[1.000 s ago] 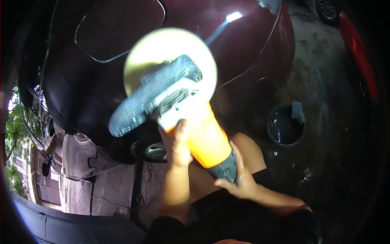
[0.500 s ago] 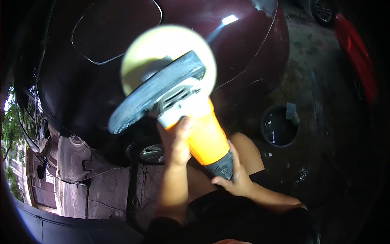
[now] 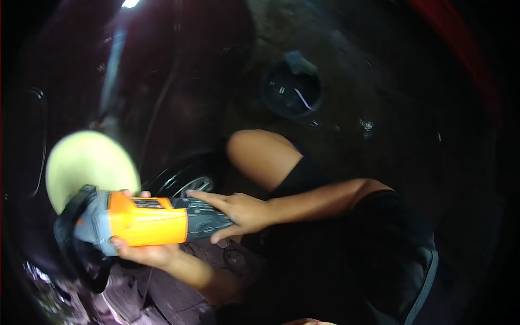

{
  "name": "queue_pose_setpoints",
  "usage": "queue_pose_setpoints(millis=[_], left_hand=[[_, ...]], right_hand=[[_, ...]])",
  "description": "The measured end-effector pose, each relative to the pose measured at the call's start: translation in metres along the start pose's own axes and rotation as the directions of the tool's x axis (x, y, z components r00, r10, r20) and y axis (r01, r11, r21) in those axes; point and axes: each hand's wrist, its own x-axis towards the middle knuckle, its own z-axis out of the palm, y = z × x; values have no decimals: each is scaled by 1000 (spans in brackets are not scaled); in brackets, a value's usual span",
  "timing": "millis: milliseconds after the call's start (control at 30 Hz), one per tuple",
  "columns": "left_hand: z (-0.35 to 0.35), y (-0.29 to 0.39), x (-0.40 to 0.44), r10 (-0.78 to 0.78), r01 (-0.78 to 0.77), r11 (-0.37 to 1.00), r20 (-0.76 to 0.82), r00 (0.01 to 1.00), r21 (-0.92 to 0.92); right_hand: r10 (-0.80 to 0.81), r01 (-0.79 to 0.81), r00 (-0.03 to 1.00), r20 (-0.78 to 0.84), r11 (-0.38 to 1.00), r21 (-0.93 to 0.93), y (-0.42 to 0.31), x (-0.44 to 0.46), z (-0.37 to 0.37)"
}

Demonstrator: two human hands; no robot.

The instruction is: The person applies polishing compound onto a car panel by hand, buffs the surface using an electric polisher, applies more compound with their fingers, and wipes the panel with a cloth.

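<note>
From my seat at the feed, a black loop handle (image 3: 64, 233) comes first at the left, then the pale yellow pad (image 3: 89, 162) of the orange polisher (image 3: 157, 225), in front of a dark maroon car panel (image 3: 146, 70). I can't tell whether pad and panel touch. The polisher's long axis runs almost level across my view, head to the left, dark grey tail to the right, and it is held up above the person's lap.

The left hand (image 3: 149, 252) cradles the body just behind the grey head, thumb on the lower edge, fingertips showing over the upper; its forearm slants down to the right. Past a partly covered wheel (image 3: 203, 187), the right hand (image 3: 244, 214) straddles the tail, fingers stretched along the top and thumb below, its forearm reaching right to a black sleeve.

Above that arm I see a bare knee (image 3: 265, 154) and a bucket (image 3: 318, 97), its contents too dark to read. A red shape (image 3: 455, 43) at far right is cut off by shadow. Blur softens the pad's outline.
</note>
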Motion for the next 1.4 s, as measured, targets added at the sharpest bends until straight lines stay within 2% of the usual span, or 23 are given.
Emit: queue_pose_setpoints(millis=[67, 133, 200, 233, 267, 300, 400, 433, 467, 500, 533, 600, 667, 800, 933, 967, 1067, 1100, 1200, 1333, 1400], left_hand=[[9, -2, 20, 33, -37, 999, 120, 992, 28], [25, -10, 34, 56, -57, 998, 231, 971, 0], [38, -17, 49, -55, 30, 996, 334, 941, 79], [48, -15, 50, -80, 11, 985, 403, 912, 171], [51, -19, 49, -83, 18, 985, 385, 919, 169], [54, -22, 47, -81, 21, 986, 366, 927, 165], [29, -22, 32, -109, 66, 985, 281, 953, 157], [24, -21, 25, -4, -52, 978, 270, 963, 200], [16, -18, 18, 98, -164, 956, 264, 960, 244], [-18, -14, 17, 99, -191, 930, 289, 952, 314], [-28, -9, 15, 44, -115, 966, 292, 956, 230], [-36, 3, 9, -65, 50, 997, 295, 953, 57], [-37, 3, -3, 42, -40, 959, 2, 999, 281], [-8, -2, -3, 88, -70, 938, -40, 995, 340], [21, -10, 8, -10, -11, 955, 68, 998, 296], [27, -13, 11, -3, -51, 935, 152, 988, 352], [34, -18, 17, -25, -56, 931, 215, 976, 360], [28, -17, 20, -48, -43, 938, 250, 967, 345], [5, -13, 20, -62, -4, 941, 183, 981, 339], [-34, -6, 6, -2, -14, 970, 66, 998, 243], [-47, -9, -1, 83, -69, 952, -35, 996, 297]], right_hand=[[-179, 163, 966, -185, 982, -97, 17, 5, 8], [-174, 180, 944, -279, 984, -4, 17, 4, 7], [-159, 210, 917, -365, 972, 105, 23, 7, 14], [-152, 230, 903, -401, 961, 154, 27, 9, 19], [-148, 253, 890, -431, 947, 197, 30, 9, 22], [-79, 209, 919, -387, 928, 309, 29, 4, 23], [-139, 184, 937, -321, 976, 115, 49, 2, 34], [-228, 290, 907, -354, 948, 131, 45, -1, 34], [-228, 275, 903, -363, 958, 83, 49, 2, 41], [-120, 146, 969, -216, 983, 110, 44, 2, 36], [-5, 13, 998, -62, 993, 118, 40, 3, 32], [-66, 67, 997, -42, 997, 29, 48, 11, 33], [-92, 92, 996, 10, 995, -26, 45, 13, 31], [-111, 108, 991, -69, 993, -45, 45, 8, 27], [-48, 54, 987, -154, 998, 29, 42, -10, 15], [-59, 73, 982, -179, 995, 72, 46, -10, 15], [-105, 140, 948, -302, 985, 96, 53, -8, 25], [-63, 100, 961, -270, 987, 125, 50, -8, 25], [-51, 80, 979, -197, 986, 146, 51, -4, 28], [-40, 40, 998, -55, 999, -9, 52, 9, 40], [-60, 60, 998, -14, 998, 17, 52, 15, 40]])
